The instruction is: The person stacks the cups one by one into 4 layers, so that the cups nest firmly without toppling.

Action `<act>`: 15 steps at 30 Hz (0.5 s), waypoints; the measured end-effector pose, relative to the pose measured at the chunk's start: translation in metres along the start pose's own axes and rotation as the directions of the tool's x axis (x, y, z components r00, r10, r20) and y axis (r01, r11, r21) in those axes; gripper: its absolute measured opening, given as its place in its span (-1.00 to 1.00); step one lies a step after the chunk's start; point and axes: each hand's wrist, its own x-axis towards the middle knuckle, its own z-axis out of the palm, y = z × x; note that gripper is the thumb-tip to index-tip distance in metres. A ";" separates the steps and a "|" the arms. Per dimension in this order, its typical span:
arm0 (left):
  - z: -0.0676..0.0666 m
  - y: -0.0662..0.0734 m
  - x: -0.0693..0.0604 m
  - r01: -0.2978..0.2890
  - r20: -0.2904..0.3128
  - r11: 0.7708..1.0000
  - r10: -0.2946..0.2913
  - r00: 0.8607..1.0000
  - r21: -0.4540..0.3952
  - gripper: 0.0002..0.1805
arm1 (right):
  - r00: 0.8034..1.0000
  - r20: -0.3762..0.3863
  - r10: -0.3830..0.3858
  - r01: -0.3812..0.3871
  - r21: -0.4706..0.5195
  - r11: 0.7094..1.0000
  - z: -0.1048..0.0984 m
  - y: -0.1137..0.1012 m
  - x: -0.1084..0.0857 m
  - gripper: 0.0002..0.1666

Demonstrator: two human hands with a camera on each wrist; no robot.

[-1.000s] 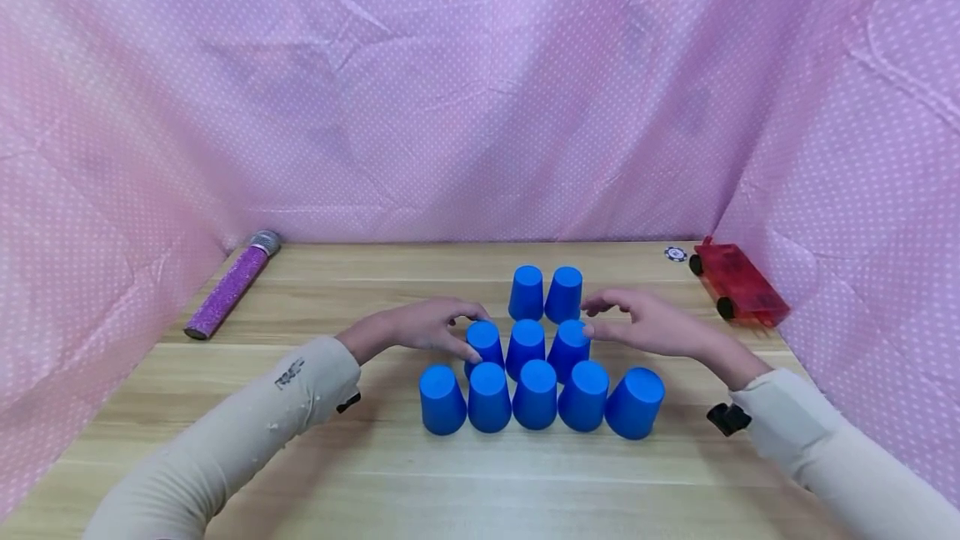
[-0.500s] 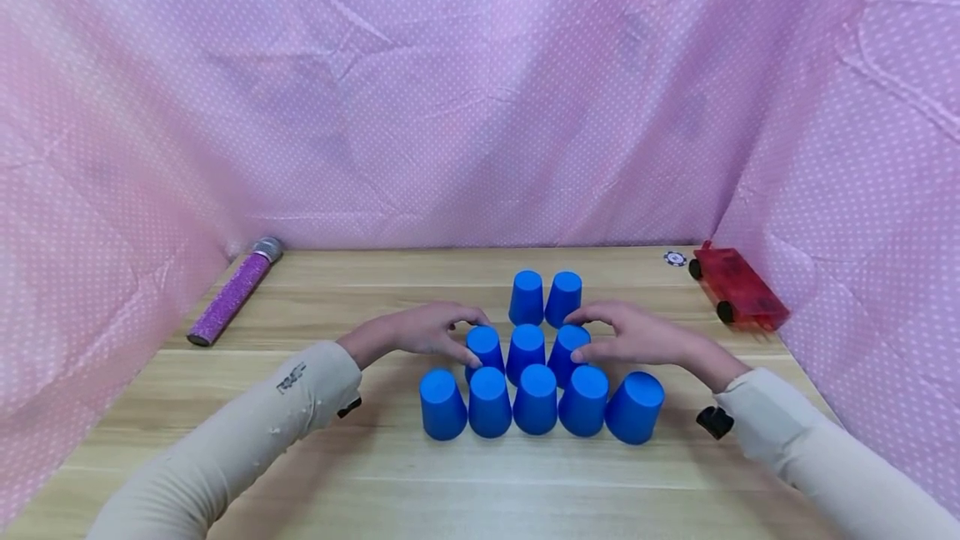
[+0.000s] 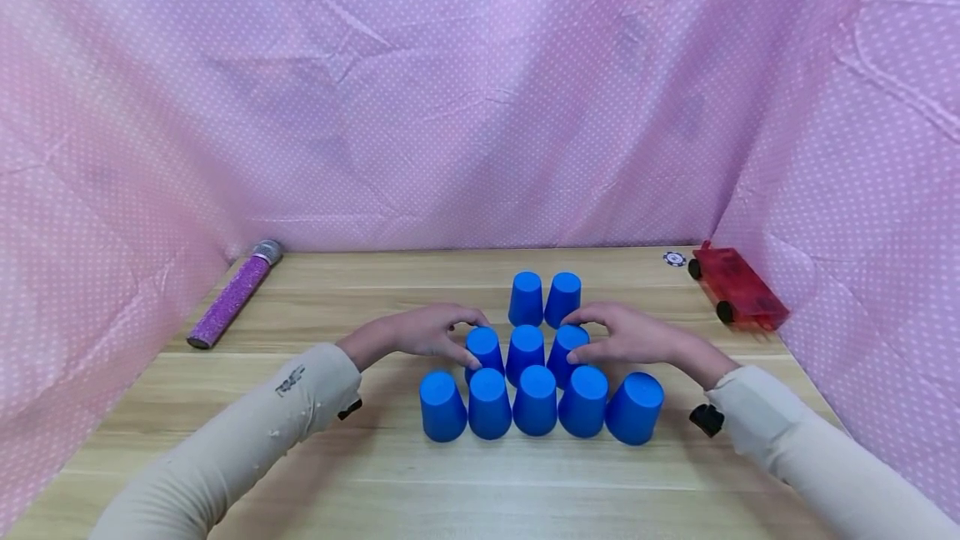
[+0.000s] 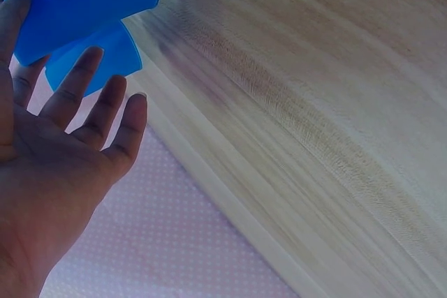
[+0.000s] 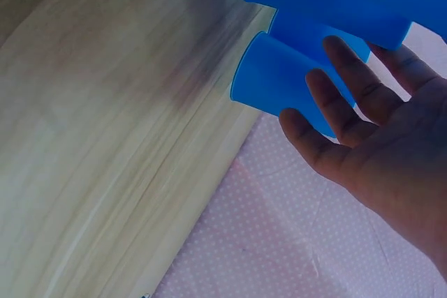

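Upside-down blue cups stand in three rows in the head view. My left hand (image 3: 431, 332) pinches the left cup (image 3: 484, 347) of the middle row between thumb and index finger. At the other end of that row, my right hand (image 3: 633, 336) pinches the right cup (image 3: 566, 354) the same way. Between them stands the middle cup (image 3: 525, 350). The left wrist view shows the remaining fingers (image 4: 115, 113) spread off the cup (image 4: 91, 8). In the right wrist view the thumb is hidden, and the index finger lies by the cup's narrow end.
Several cups form the front row (image 3: 536, 402), the rightmost cup (image 3: 635, 408) slightly apart. Behind stand two cups, left (image 3: 527, 300) and right (image 3: 562, 300). A purple microphone (image 3: 234, 297) lies far left; a red toy car (image 3: 738, 286) and a poker chip (image 3: 674, 258) lie far right.
My right hand has moved left and slightly down onto the right cup of the middle row, its thumb and index closing about it. The left hand stays at its cup.
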 end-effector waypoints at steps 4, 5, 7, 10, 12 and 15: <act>-0.001 0.001 0.000 -0.001 -0.004 1.000 0.001 1.000 0.005 -0.49 | 1.000 -0.001 -0.005 0.005 0.019 1.000 0.000 0.001 0.000 -0.32; -0.001 0.001 0.000 -0.002 -0.004 1.000 0.002 1.000 0.007 -0.49 | 1.000 -0.001 -0.009 0.009 0.022 1.000 0.000 0.001 0.000 -0.33; -0.001 0.002 0.000 -0.003 -0.005 1.000 0.003 1.000 0.012 -0.49 | 1.000 -0.003 -0.014 0.014 0.028 1.000 0.001 0.002 0.000 -0.35; -0.001 0.002 0.000 -0.002 -0.005 1.000 0.002 1.000 0.008 -0.49 | 1.000 -0.005 -0.015 0.015 0.036 0.999 0.002 0.003 0.000 -0.36; -0.001 0.001 0.000 -0.004 -0.008 1.000 0.004 1.000 0.000 -0.49 | 1.000 -0.008 -0.006 0.006 0.042 0.999 0.002 0.003 0.000 -0.36; -0.003 -0.001 0.000 -0.019 -0.025 1.000 0.018 1.000 -0.019 -0.49 | 1.000 -0.012 0.002 -0.002 0.049 0.999 0.003 0.004 0.001 -0.35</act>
